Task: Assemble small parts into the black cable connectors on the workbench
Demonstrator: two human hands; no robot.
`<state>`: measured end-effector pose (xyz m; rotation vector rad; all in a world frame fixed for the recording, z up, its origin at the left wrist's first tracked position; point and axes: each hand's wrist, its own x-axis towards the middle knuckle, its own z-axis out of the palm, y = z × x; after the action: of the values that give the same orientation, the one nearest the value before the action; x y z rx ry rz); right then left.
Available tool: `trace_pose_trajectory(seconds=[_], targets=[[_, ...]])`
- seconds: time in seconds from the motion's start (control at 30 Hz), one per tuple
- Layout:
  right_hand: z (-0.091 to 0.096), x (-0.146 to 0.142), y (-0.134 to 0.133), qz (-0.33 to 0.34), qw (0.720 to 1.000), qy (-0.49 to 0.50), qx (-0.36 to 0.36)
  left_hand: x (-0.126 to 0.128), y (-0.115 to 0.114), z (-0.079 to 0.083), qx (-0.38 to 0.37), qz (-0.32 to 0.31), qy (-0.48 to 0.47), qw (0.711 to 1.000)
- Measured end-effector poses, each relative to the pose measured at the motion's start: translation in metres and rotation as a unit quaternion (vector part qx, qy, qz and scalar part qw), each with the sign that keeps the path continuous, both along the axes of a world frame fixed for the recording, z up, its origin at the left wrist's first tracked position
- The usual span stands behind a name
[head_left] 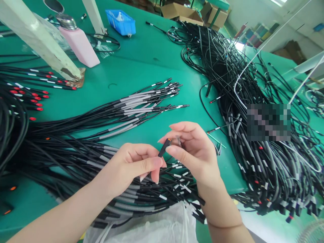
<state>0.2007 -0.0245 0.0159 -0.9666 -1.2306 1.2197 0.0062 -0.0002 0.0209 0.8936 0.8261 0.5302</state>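
Note:
A black cable connector point(165, 147) with an orange end is pinched between thumb and fingers of my left hand point(141, 162), its orange tip pointing up and to the right. Close against that tip is my right hand point(196, 153), its fingers curled around a small clear piece point(178, 141); its exact kind is hard to make out. Below both hands lie black cables point(131, 195) with grey ribbed sleeves and white labels. Behind them another bundle of sleeved cables point(136, 104) fans out across the green table point(141, 72).
A large heap of black cables point(215, 57) runs down the right side. Red-capped cable ends point(35, 96) lie at left, near a pale post point(43, 37). A pink bottle point(79, 45) and blue bin point(121, 23) stand farther back. White cloth point(152, 229) is below.

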Motion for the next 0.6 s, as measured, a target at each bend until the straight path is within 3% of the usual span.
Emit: trace_pose_trajectory(seconds=[0.1,0.27,0.43,0.6], targets=[[-0.003,-0.001,0.000,0.022,1.000,0.007,-0.002,0.000,-0.001,-0.004,0.031,-0.010,0.009,0.999],[-0.001,0.000,0.001,0.026,0.999,-0.015,-0.017,0.001,-0.004,-0.011,0.035,0.028,0.027,0.999],[0.002,0.011,0.004,0.032,0.993,-0.107,0.028,-0.003,-0.007,-0.012,0.089,0.055,0.045,0.994],[0.001,0.012,0.004,0.018,0.993,-0.099,0.064,-0.005,-0.009,-0.014,0.114,0.062,0.047,0.990]])
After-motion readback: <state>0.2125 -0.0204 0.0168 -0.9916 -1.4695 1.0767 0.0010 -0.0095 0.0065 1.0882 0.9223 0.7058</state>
